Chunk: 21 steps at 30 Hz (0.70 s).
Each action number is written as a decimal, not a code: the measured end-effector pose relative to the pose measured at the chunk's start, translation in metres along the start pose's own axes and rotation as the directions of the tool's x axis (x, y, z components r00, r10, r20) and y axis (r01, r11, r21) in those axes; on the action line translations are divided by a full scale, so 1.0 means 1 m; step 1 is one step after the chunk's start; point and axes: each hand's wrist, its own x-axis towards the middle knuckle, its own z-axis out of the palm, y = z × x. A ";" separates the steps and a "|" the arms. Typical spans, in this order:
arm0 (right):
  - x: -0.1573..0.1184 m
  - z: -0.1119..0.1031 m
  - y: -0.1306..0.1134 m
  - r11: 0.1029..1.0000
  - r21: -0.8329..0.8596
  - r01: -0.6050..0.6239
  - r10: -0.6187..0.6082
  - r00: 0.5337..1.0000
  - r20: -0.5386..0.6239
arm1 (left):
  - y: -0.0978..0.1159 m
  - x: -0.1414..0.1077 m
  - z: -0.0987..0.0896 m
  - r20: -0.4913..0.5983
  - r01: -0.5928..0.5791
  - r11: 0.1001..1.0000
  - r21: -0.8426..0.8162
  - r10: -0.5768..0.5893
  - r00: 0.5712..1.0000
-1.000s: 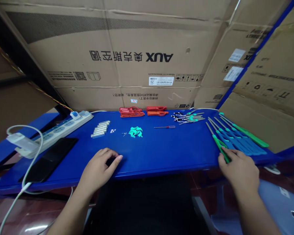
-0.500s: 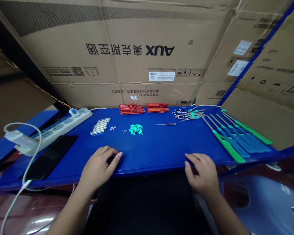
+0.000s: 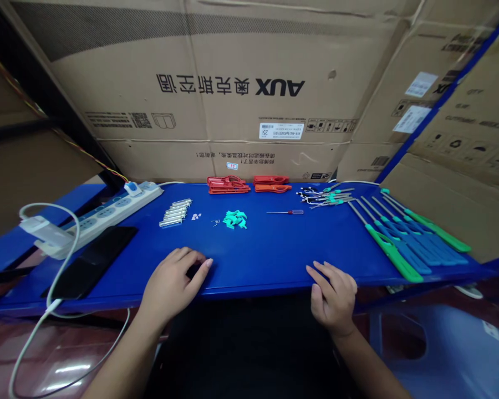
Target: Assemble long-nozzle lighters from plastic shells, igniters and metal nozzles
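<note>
My left hand (image 3: 175, 281) rests at the front edge of the blue table (image 3: 258, 255), fingers curled loosely and thumb apart, with nothing in it. On the right, my right hand (image 3: 333, 295) is at the same edge, fingers partly spread and empty. Beyond the hands lie a pile of teal plastic pieces (image 3: 234, 219), several silver cylinders (image 3: 176, 213), tiny pins (image 3: 216, 222) and small pale pieces (image 3: 196, 216). A screwdriver (image 3: 285, 212) lies farther right. Red casings (image 3: 228, 185) and orange-red casings (image 3: 271, 184) sit at the back.
Wired metal rods (image 3: 329, 196) lie at the back right, near blue-handled lighters (image 3: 419, 244) and a green-handled one (image 3: 397, 259). On the left are a white power strip (image 3: 103, 216), a black phone (image 3: 92, 263) and a white cable (image 3: 62, 271). Cardboard (image 3: 233, 55) stands behind.
My right hand has shifted a little left and turned, its fingers now more extended. My left hand keeps nearly the same pose. The view has moved slightly, and the objects on the table lie as before.
</note>
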 end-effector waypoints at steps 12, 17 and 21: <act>0.183 -0.035 0.146 0.955 -0.296 0.011 0.093 0.937 0.337 | 0.022 0.070 -0.069 -0.183 -0.179 0.973 -0.145 0.152 0.971; 0.229 -0.005 0.180 0.947 -0.204 0.250 -0.097 0.823 0.559 | 0.020 0.148 -0.072 -0.429 -0.161 0.980 -0.114 0.097 0.898; 0.243 0.010 0.192 0.930 -0.103 0.354 -0.215 0.749 0.627 | 0.003 0.177 -0.041 -0.442 -0.211 0.971 -0.115 0.140 0.886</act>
